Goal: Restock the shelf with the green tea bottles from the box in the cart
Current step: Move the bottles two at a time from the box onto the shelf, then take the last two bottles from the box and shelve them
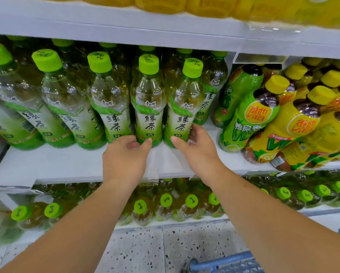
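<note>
Several green tea bottles with lime caps stand in rows on the white middle shelf (47, 164). My left hand (125, 152) grips the base of one front bottle (148, 107), thumb and fingers curled round it. My right hand (194, 146) grips the base of the neighbouring front bottle (185, 111) on its right. Both bottles stand upright on the shelf. The box is out of view.
Yellow and green lemon tea bottles (283, 119) lean at the right of the same shelf. More green tea bottles (165, 205) fill the lower shelf. Yellow bottles sit on the top shelf (165, 22). The blue cart's rim (224, 263) shows at the bottom over speckled floor.
</note>
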The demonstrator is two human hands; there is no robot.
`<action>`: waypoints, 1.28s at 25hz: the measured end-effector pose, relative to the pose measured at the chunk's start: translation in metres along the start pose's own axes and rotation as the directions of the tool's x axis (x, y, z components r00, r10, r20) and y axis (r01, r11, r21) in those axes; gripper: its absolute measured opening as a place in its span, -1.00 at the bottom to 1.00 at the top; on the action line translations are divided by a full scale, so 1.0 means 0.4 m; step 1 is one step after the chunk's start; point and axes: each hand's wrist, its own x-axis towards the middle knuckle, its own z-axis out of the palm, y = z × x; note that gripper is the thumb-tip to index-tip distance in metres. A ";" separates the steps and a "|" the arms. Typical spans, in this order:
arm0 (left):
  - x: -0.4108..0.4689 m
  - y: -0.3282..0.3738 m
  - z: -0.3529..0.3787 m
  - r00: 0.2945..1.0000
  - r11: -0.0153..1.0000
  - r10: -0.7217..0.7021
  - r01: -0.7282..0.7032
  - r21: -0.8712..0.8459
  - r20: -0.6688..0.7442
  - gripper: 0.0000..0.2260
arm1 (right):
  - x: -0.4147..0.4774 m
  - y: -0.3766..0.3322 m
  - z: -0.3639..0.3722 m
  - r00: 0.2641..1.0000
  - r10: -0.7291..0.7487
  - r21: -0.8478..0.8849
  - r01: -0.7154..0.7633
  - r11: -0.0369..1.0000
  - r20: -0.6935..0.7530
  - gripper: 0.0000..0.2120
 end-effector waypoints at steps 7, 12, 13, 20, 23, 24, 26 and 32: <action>-0.035 0.025 -0.086 0.928 0.995 -0.098 0.089 0.041 0.360 -0.44 | -0.142 -0.087 0.001 0.977 0.192 -0.101 -0.201 0.974 -0.095 -0.51; -0.166 0.065 -0.214 0.875 0.998 -0.005 0.035 -0.053 0.484 -0.63 | -0.301 -0.167 -0.021 0.969 0.246 -0.159 -0.249 0.955 -0.037 -0.53; -0.200 0.083 -0.249 0.860 0.998 0.000 0.030 -0.049 0.510 -0.65 | -0.344 -0.192 -0.028 0.966 0.256 -0.164 -0.257 0.953 -0.023 -0.53; -0.393 0.150 -0.454 0.822 0.999 0.053 -0.037 -0.040 0.567 -0.73 | -0.646 -0.320 -0.079 0.955 0.296 -0.175 -0.296 0.939 -0.024 -0.54; -0.451 0.163 -0.505 0.832 0.999 0.025 0.002 -0.047 0.554 -0.74 | -0.759 -0.349 -0.091 0.942 0.331 -0.160 -0.335 0.928 -0.053 -0.51; -0.468 0.167 -0.516 0.826 0.999 0.006 0.021 -0.041 0.563 -0.72 | -0.790 -0.359 -0.097 0.936 0.345 -0.162 -0.352 0.922 -0.068 -0.51; -0.511 0.170 -0.539 0.801 0.999 -0.036 0.045 0.000 0.597 -0.69 | -0.857 -0.374 -0.108 0.928 0.360 -0.180 -0.373 0.910 -0.099 -0.51; -0.657 0.165 -0.573 0.708 0.998 -0.028 -0.025 0.065 0.706 -0.61 | -1.030 -0.390 -0.184 0.919 0.358 -0.195 -0.386 0.902 -0.163 -0.56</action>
